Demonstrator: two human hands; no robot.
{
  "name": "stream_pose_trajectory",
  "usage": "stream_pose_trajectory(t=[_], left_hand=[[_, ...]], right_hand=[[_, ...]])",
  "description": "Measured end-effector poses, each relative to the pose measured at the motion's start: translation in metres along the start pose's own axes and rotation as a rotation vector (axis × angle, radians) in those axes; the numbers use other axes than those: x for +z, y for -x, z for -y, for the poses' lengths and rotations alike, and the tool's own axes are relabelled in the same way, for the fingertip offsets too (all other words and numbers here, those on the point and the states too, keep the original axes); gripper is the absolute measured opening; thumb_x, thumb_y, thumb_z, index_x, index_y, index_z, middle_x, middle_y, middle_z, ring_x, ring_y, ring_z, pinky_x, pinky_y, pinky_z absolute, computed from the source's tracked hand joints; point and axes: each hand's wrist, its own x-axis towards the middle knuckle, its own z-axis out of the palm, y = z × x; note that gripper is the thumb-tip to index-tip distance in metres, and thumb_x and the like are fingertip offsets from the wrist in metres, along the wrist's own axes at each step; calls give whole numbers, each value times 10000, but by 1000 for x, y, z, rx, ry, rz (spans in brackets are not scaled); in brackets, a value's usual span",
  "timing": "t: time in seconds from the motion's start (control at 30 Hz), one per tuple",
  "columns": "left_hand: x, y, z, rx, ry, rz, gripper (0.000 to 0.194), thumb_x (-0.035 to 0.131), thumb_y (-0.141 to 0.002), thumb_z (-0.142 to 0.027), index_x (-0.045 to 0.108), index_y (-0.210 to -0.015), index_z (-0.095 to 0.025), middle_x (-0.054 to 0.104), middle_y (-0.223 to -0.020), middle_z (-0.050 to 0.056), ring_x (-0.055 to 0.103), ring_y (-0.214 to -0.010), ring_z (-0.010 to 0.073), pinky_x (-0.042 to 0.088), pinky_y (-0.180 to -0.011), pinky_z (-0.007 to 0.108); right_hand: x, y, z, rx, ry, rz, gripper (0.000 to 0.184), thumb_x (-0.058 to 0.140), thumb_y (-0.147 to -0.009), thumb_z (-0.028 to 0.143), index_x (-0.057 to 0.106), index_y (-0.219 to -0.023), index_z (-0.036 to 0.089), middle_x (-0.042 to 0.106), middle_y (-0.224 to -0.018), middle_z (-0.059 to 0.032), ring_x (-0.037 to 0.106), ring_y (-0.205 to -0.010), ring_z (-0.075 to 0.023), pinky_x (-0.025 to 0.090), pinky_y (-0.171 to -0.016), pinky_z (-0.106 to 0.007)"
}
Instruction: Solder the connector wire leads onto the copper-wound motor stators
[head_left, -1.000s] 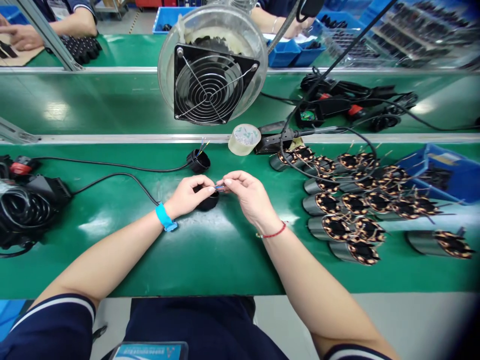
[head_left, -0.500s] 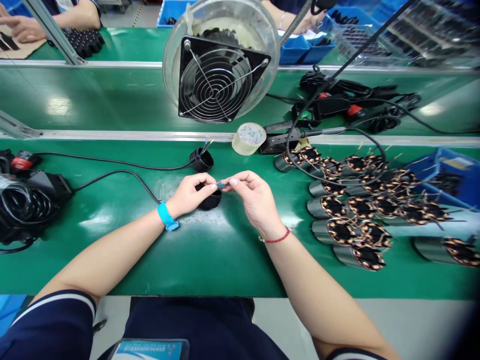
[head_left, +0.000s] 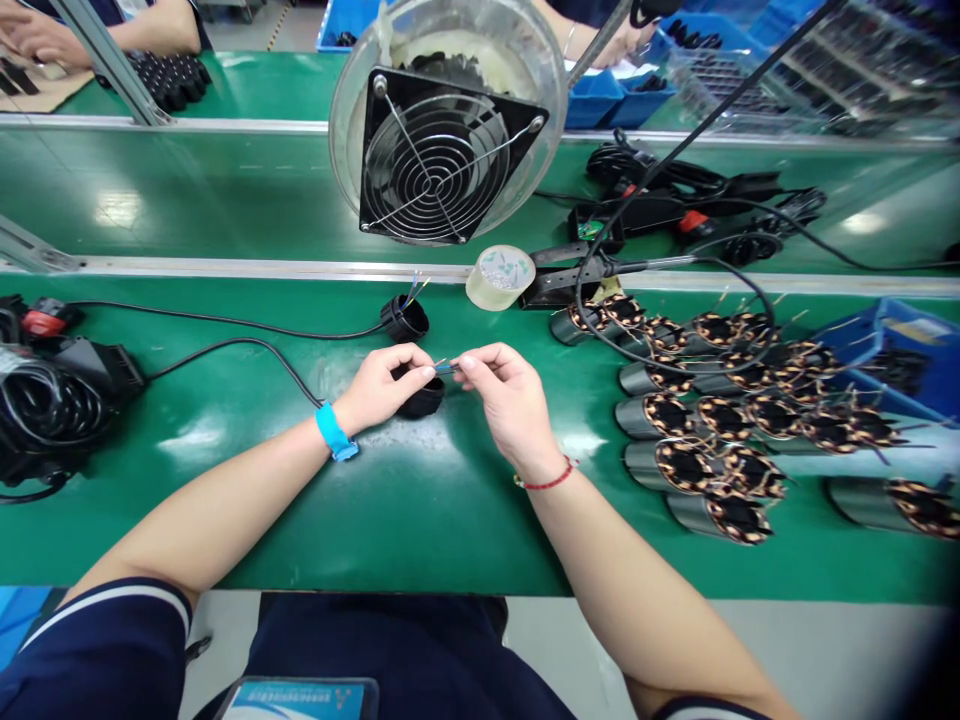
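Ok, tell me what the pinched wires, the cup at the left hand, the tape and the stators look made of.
Wires: seemingly plastic-coated, given the blue colour; finish too small to tell.
Cup: probably matte plastic, being evenly black and dull.
Tape: likely glossy plastic film, looking pale and translucent.
Stators: smooth grey metal outside, perhaps steel, by the sheen; coppery inside, suggesting copper wire.

thin wires [head_left: 444, 368] in both hands [head_left: 504, 400] — black cup [head_left: 424, 402] close by, green bench [head_left: 420, 520] beneath
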Motion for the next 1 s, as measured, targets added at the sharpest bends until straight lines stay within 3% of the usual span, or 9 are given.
stream_pose_trajectory(t=[0.17, 0.3, 0.4, 0.5, 0.6, 0.7, 0.77, 0.87, 1.0], left_hand=[[0, 0, -2, -11, 3, 10, 215, 593, -806, -345, 618, -700, -160, 627, -671, 10, 532, -637, 122, 426, -645, 237], [0, 0, -4, -15, -11, 23, 217, 596, -805, -346, 615, -691, -161, 623, -665, 8, 532, -635, 121, 423, -640, 234], [0, 0, -3, -8, -1, 24, 205, 599, -804, -327, 623, -693, -157, 621, -664, 4, 528, -634, 117, 417, -633, 231], [1, -2, 1, -45, 93, -65, 198, 615, -781, -328, 622, -689, -154, 590, -636, -9, 497, -605, 105, 393, -598, 223], [-1, -8, 8, -108, 258, -258, 174, 640, -738, -311, 603, -666, -158, 550, -613, -27, 465, -590, 92, 378, -594, 215], [-4, -14, 13, -159, 405, -433, 139, 642, -702, -275, 581, -647, -162, 540, -625, -30, 466, -611, 91, 385, -618, 211], [-7, -16, 15, -176, 448, -476, 134, 629, -692, -276, 571, -645, -165, 538, -629, -28, 465, -612, 93, 384, -612, 210], [-9, -17, 15, -184, 460, -450, 138, 636, -669, -286, 575, -642, -165, 549, -631, -23, 471, -615, 98, 389, -612, 214], [-8, -15, 13, -185, 464, -382, 143, 653, -643, -282, 582, -617, -160, 563, -619, -23, 486, -626, 97, 397, -638, 215]], right_hand=[[1, -1, -1, 40, 59, -3, 315, 699, -748, 492, 567, -705, 210, 598, -659, 15, 539, -593, -108, 440, -576, -251], [4, 1, -2, -5, 56, 6, 313, 712, -732, 500, 583, -750, 215, 604, -686, 16, 552, -612, -111, 470, -610, -263], [3, 2, -2, -11, 49, 83, 272, 714, -744, 470, 636, -799, 215, 665, -771, -6, 593, -657, -125, 502, -658, -285], [-2, 2, -2, -36, 73, 159, 268, 591, -856, 455, 678, -964, 225, 712, -926, -35, 640, -741, -143, 517, -710, -305], [-4, 0, -4, -101, 251, 178, 268, 503, -912, 377, 624, -1100, 230, 702, -992, -46, 643, -785, -157, 513, -736, -321], [1, 0, -7, -244, 745, 303, 145, 545, -863, 238, 630, -976, 206, 669, -942, -65, 608, -872, -206, 484, -819, -363], [9, 1, -7, -303, 982, 401, 122, 557, -842, 207, 635, -935, 188, 645, -974, -98, 575, -947, -251, 456, -867, -398], [20, 1, -8, -277, 1030, 450, 120, 519, -842, 184, 637, -841, 164, 629, -939, -132, 567, -915, -273, 448, -832, -414], [14, -4, -7, -203, 904, 428, 118, 517, -797, 144, 593, -713, 177, 624, -781, -66, 580, -727, -183, 464, -707, -326]])
